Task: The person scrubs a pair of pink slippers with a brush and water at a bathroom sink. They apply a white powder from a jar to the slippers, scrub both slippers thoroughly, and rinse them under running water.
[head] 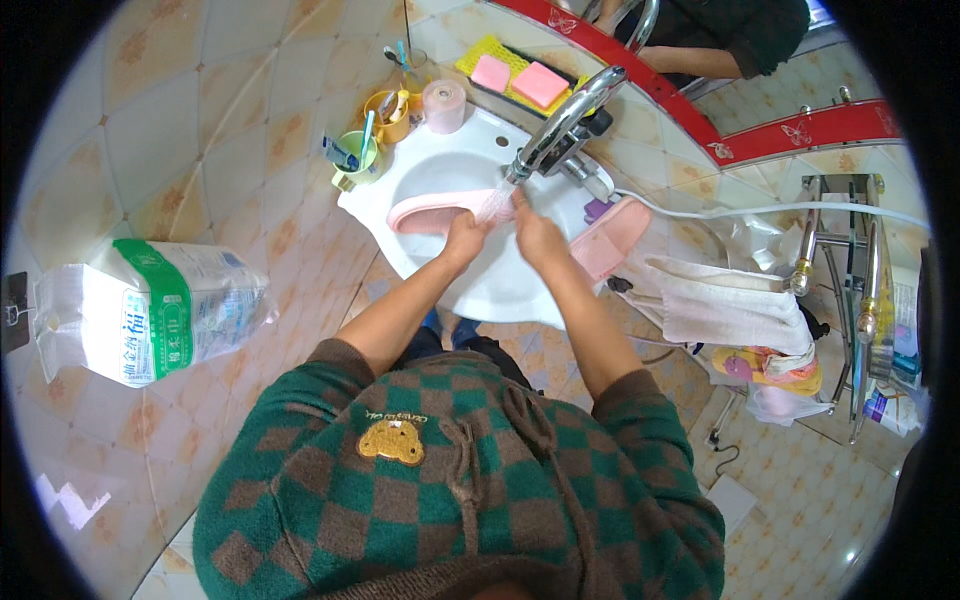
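Observation:
Over the white washbasin (491, 289), a pink slipper (420, 206) lies sideways under running water from the chrome faucet (559, 120). My left hand (466, 238) grips the slipper near its middle, thumb on top. At the slipper's right end, my right hand (536, 229) holds it, its fingertips partly hidden behind. Water splashes on the slipper between my two hands. A second pink slipper (611, 236) rests at the basin's right rim, next to a small purple object (596, 210).
A green cup (360, 166), an orange cup (394, 129) and a pink lidded container (444, 106) stand at the basin's back left. Pink sponges (540, 84) lie on a yellow mat behind. Rightward are a white hose (787, 206) and a towel (735, 304) on a rack. A tissue pack (150, 311) hangs left.

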`<state>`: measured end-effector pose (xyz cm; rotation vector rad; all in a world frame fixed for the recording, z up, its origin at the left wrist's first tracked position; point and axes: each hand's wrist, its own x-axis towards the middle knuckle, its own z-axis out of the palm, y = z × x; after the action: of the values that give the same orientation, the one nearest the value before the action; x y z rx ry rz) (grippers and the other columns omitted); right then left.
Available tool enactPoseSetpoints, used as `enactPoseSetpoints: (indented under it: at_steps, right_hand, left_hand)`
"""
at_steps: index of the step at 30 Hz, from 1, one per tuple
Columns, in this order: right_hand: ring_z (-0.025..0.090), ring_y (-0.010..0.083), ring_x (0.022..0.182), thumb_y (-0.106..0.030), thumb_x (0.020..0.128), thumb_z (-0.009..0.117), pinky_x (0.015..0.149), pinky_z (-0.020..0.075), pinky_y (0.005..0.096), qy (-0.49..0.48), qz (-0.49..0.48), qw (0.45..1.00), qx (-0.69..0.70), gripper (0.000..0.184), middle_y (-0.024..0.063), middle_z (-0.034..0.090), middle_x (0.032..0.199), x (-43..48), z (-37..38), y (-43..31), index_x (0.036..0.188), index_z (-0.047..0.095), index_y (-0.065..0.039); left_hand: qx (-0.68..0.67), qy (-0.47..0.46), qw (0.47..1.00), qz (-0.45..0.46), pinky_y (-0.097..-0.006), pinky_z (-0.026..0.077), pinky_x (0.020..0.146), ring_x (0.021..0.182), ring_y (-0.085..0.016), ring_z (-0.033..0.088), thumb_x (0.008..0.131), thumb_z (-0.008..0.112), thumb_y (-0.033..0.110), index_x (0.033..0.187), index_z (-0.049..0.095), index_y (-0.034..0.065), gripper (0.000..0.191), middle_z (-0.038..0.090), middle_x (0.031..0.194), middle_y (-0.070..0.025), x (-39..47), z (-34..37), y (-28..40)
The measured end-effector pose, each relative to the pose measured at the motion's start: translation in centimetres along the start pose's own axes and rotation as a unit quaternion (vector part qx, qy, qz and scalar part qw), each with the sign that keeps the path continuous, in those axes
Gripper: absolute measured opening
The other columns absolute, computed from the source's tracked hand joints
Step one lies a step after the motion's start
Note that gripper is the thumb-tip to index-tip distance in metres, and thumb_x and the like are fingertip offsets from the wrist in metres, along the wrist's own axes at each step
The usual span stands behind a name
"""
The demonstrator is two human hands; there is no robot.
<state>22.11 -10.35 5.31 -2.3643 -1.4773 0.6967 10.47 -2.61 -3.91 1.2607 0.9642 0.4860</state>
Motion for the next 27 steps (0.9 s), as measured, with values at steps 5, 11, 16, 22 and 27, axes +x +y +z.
enactPoseSetpoints:
  at_steps: [5, 11, 16, 22, 27]
  right_hand:
    - [0.068, 0.0403, 0.084, -0.034, 0.095, 0.053, 0.08, 0.0534, 0.0466, 0.046, -0.057, 0.994, 0.084, 0.053, 0.0248, 0.069, 0.09, -0.5, 0.7, 0.8, 0.146, 0.043, -0.024]
    - [0.065, 0.0373, 0.101, -0.049, 0.081, 0.068, 0.089, 0.0493, 0.0386, 0.016, 0.079, 0.951, 0.297, 0.099, 0.0264, 0.064, 0.113, 1.8, 3.9, 3.9, 0.151, 0.02, 0.004]
    - [0.064, 0.0387, 0.104, -0.014, 0.081, 0.06, 0.09, 0.0486, 0.0416, 0.088, 0.122, 0.921, 0.36, 0.053, 0.0265, 0.063, 0.116, 3.4, 6.4, 4.6, 0.127, 0.045, 0.009]
    - [0.063, 0.0413, 0.097, -0.012, 0.085, 0.059, 0.086, 0.049, 0.0446, 0.129, 0.082, 0.95, 0.272, 0.034, 0.0259, 0.065, 0.104, 3.3, 4.9, 2.4, 0.113, 0.057, 0.007]
    - [0.064, 0.041, 0.093, -0.013, 0.088, 0.056, 0.083, 0.0494, 0.0443, 0.248, -0.14, 0.941, 0.183, 0.027, 0.0258, 0.065, 0.098, 2.9, 4.5, 0.2, 0.108, 0.061, 0.005]
  left_hand:
    - [0.225, -0.016, 0.968, 0.108, -0.0402, 0.051, 0.067, 0.076, -0.025, 0.066, 0.09, 0.061, 0.016, 0.095, 0.068, -0.0021, 0.02, 0.071, 0.087, -0.0146, -0.2, -1.9, 0.5]
    - [0.547, -0.098, 0.772, 0.309, -0.0465, 0.045, 0.091, 0.078, -0.029, 0.066, 0.08, 0.062, 0.014, 0.081, 0.067, 0.0038, 0.012, 0.068, 0.076, -0.0131, -3.2, -0.7, 4.2]
    - [0.438, -0.016, 0.777, 0.452, -0.0444, 0.04, 0.102, 0.097, -0.027, 0.058, 0.083, 0.063, 0.012, 0.101, 0.059, 0.0052, 0.02, 0.059, 0.102, -0.0121, -5.5, -1.3, 4.0]
    - [0.004, 0.117, 0.991, -0.071, -0.0499, 0.046, 0.1, 0.116, -0.031, 0.052, 0.091, 0.063, 0.049, 0.135, 0.036, 0.0014, 0.071, 0.045, 0.13, -0.0216, -5.0, -3.2, 2.1]
    - [-0.525, -0.019, 0.809, -0.264, -0.0586, 0.035, 0.109, 0.135, -0.039, 0.04, 0.085, 0.029, 0.083, 0.15, 0.024, 0.0048, 0.102, 0.035, 0.147, -0.0257, -2.2, -4.2, 4.4]
